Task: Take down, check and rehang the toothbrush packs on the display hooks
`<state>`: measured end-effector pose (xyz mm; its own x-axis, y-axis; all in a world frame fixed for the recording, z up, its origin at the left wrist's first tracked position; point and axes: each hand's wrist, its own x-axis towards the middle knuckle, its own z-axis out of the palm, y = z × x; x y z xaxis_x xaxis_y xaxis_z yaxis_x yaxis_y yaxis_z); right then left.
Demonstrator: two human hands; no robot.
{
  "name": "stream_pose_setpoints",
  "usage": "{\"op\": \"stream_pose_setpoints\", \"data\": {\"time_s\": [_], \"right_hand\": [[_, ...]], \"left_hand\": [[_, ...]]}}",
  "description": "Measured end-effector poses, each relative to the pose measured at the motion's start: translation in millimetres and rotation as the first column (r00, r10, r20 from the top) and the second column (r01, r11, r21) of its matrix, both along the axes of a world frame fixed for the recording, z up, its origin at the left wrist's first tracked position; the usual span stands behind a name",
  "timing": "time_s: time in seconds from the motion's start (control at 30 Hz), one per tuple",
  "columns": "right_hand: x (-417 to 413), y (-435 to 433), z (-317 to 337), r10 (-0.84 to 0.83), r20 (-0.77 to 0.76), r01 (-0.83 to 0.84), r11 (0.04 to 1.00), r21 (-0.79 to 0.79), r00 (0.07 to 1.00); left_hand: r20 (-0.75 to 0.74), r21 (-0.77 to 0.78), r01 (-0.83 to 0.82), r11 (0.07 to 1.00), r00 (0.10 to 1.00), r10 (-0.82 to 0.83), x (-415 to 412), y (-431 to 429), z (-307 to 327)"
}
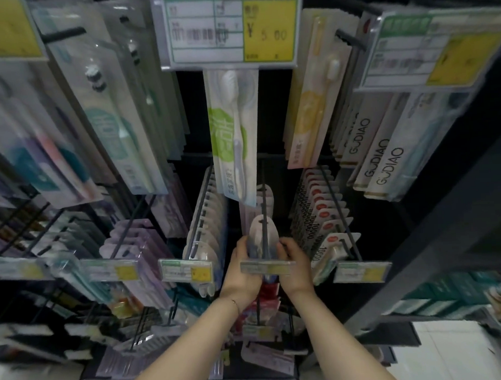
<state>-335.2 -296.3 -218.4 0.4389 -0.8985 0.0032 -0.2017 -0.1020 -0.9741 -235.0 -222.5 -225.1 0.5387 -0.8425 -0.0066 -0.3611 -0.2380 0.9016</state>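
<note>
A pale grey toothbrush pack with a rounded top hangs on a black display hook in the middle row. My left hand grips the pack's left edge. My right hand grips its right edge. Both hands are just behind the hook's price label, which hides the pack's lower part. Another pack of the same kind hangs further back on this hook.
Above hangs a green-and-white toothbrush pack under a 5.00 price tag. Neighbouring hooks carry rows of white packs on the left and red-dotted packs on the right. White GUDIAO boxes hang upper right. A dark shelf post stands right.
</note>
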Motion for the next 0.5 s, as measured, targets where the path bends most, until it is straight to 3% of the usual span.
{"op": "stream_pose_setpoints", "data": {"time_s": [0.23, 0.5], "right_hand": [[-9.9, 13.8, -4.2, -0.106, -0.034, 0.101, 0.989, -0.11, 0.994], [-28.0, 58.3, 6.7, -0.117, 0.032, 0.118, 0.992, -0.034, 0.993]], "left_hand": [[0.005, -0.007, -0.015, 1.0, 1.0, 0.015, -13.8, 18.1, -9.5], [0.038, 0.016, 0.007, 1.0, 0.999, -0.007, -28.0, 54.5, 0.6]]}}
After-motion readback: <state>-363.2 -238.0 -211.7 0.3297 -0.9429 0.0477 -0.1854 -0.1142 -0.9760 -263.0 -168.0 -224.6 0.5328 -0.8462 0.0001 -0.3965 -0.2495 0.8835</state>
